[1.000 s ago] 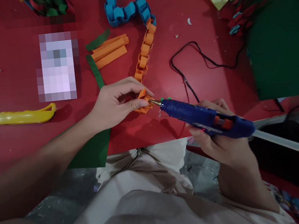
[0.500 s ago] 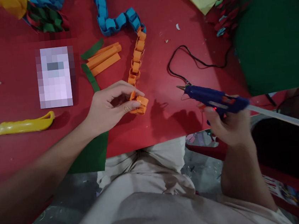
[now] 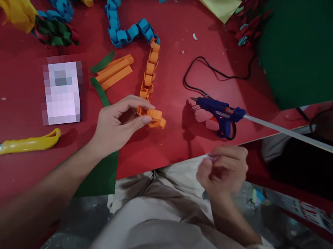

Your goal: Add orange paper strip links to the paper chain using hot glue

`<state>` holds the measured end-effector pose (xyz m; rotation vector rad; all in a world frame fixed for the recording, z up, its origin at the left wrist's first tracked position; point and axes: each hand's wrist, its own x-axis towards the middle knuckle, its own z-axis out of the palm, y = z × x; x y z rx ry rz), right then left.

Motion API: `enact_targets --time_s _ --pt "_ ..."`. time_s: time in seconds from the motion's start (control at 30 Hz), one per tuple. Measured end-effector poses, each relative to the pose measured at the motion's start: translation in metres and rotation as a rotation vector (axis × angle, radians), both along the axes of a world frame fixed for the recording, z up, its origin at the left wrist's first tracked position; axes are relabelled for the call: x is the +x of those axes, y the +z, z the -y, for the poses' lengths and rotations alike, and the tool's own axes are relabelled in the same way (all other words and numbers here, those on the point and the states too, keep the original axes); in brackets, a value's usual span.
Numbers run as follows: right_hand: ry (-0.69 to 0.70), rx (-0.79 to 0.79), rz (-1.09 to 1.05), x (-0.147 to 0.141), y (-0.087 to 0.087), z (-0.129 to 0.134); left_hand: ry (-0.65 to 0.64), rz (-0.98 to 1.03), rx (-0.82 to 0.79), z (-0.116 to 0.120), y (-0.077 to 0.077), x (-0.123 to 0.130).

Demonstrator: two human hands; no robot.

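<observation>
My left hand (image 3: 121, 123) pinches the near end of a paper chain between thumb and fingers. Its near links are orange paper (image 3: 151, 66); farther off they turn into blue paper links (image 3: 122, 36). To the right, a dark blue glue gun (image 3: 214, 107) rests on the red table (image 3: 174, 139), with a red light lit and a long clear glue stick (image 3: 289, 133) sticking out behind. Just past the table's front edge is my right hand (image 3: 223, 170), its fingers curled towards the thumb. Whether anything small is between those fingertips I cannot make out.
Orange paper strips (image 3: 116, 72) and green strips (image 3: 100, 91) lie left of the chain. A yellow-handled cutter (image 3: 30, 142) lies at far left, below a blurred pale object (image 3: 62, 93). The gun's black cord (image 3: 220, 73) loops behind it. Green sheet (image 3: 303, 42) at right.
My right hand has let go of the glue gun, now on the table, and has drawn back towards my body. My left hand keeps hold of the orange links, which are turned slightly.
</observation>
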<state>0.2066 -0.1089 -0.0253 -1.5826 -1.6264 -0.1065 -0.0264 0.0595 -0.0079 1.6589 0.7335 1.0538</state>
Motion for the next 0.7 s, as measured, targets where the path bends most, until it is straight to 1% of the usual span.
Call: enact_targets --time_s 0.03,0.07,0.1,0.2,0.27,0.33,0.5,0.57,0.7 --pt "0.069 0.116 -0.033 -0.013 0.008 -0.011 0.004 -0.003 -0.001 0.000 -0.001 0.000" --pt "0.139 0.165 -0.081 -0.023 0.016 -0.026 0.008 -0.008 -0.004 0.000 -0.001 -0.001" --pt "0.181 0.175 -0.115 -0.032 0.025 -0.043 0.011 -0.012 -0.010 0.000 -0.001 -0.001" --pt "0.247 0.047 -0.135 -0.047 0.044 -0.088 0.016 -0.007 -0.033 -0.002 -0.001 -0.003" --pt "0.266 -0.012 -0.157 -0.051 0.048 -0.103 0.027 0.003 -0.054 -0.003 0.000 -0.004" --pt "0.284 -0.008 -0.192 -0.053 0.047 -0.109 0.049 0.015 -0.085 -0.002 0.002 -0.004" --pt "0.367 0.139 -0.242 -0.055 0.040 -0.109 0.060 0.034 -0.157 -0.002 0.003 -0.003" --pt "0.368 0.152 -0.215 -0.056 0.041 -0.110 0.057 0.030 -0.152 -0.002 0.002 -0.002" --pt "0.327 0.127 -0.188 -0.056 0.041 -0.111 0.062 0.028 -0.134 -0.003 -0.002 -0.001"
